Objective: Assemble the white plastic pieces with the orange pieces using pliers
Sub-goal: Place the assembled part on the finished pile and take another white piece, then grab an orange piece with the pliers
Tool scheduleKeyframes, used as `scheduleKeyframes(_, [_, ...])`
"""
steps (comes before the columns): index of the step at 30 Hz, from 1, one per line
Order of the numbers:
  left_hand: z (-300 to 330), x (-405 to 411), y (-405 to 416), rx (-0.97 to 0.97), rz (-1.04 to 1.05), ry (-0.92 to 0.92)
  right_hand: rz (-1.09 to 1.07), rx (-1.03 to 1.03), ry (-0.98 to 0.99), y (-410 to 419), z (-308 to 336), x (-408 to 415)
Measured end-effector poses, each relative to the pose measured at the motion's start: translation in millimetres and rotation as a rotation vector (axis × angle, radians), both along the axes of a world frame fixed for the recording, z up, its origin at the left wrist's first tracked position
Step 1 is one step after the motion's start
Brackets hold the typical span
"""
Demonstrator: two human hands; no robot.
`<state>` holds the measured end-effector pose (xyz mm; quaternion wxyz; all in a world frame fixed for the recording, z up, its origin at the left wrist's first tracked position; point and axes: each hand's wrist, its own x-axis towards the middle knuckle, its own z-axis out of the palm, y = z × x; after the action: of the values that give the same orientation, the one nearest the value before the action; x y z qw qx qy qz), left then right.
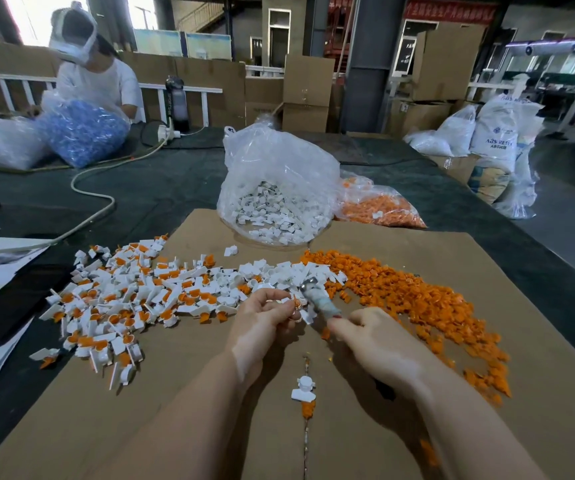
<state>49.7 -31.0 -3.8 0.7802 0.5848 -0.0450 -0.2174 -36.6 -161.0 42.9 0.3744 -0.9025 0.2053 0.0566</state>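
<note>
Both hands are busy over the cardboard sheet (365, 393). Left hand (262, 323) pinches a small white piece (298, 311) with a bit of orange on it in its fingertips. Right hand (372, 336) is curled round the pliers (317, 297), whose metal tip sits right by that piece. This looks like the squeezing step for one pair. Next, the tip must line up well and press gently. Finished pieces (123, 299) lie to the left, loose orange pieces (417, 299) to the right, and the bag of white pieces (279, 209) is behind.
</note>
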Motion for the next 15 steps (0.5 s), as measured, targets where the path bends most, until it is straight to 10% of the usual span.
scheduleKeyframes(15, [0.2, 1.0, -0.9, 0.029, 0.071, 0.040, 0.043, 0.259, 0.063, 9.6, -1.5, -1.7])
